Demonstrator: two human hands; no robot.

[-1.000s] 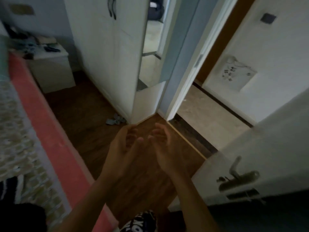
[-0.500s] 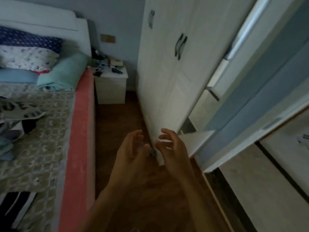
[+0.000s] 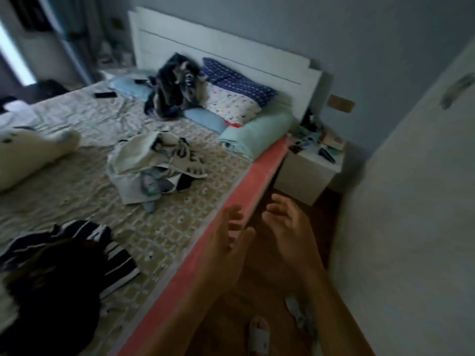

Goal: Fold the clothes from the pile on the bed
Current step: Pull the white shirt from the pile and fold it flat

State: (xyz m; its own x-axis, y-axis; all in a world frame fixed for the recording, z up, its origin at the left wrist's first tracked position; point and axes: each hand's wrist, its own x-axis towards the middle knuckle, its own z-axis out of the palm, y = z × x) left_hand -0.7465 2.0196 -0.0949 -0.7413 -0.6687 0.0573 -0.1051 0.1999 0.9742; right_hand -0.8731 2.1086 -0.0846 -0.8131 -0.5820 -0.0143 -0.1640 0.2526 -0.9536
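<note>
A loose pile of light clothes (image 3: 151, 167) lies in the middle of the bed (image 3: 180, 219), which has a patterned cover and a red edge. A dark bundle of clothes (image 3: 174, 88) sits by the pillows at the head. Dark striped garments (image 3: 69, 255) lie at the near left corner. My left hand (image 3: 228, 237) hovers over the bed's red edge, fingers relaxed, holding nothing. My right hand (image 3: 290, 227) is beside it over the floor, palm inward, also holding nothing.
A white nightstand (image 3: 308, 173) with small clutter stands right of the bed. A white wardrobe (image 3: 411, 201) fills the right side. Pillows (image 3: 236, 96) and a rolled teal blanket (image 3: 257, 134) lie at the headboard. A phone (image 3: 104, 94) rests on the cover. A slipper (image 3: 258, 332) is on the wooden floor.
The view has swung left from the doorway and wardrobe to the bed. Both hands stay raised, apart and holding nothing.
</note>
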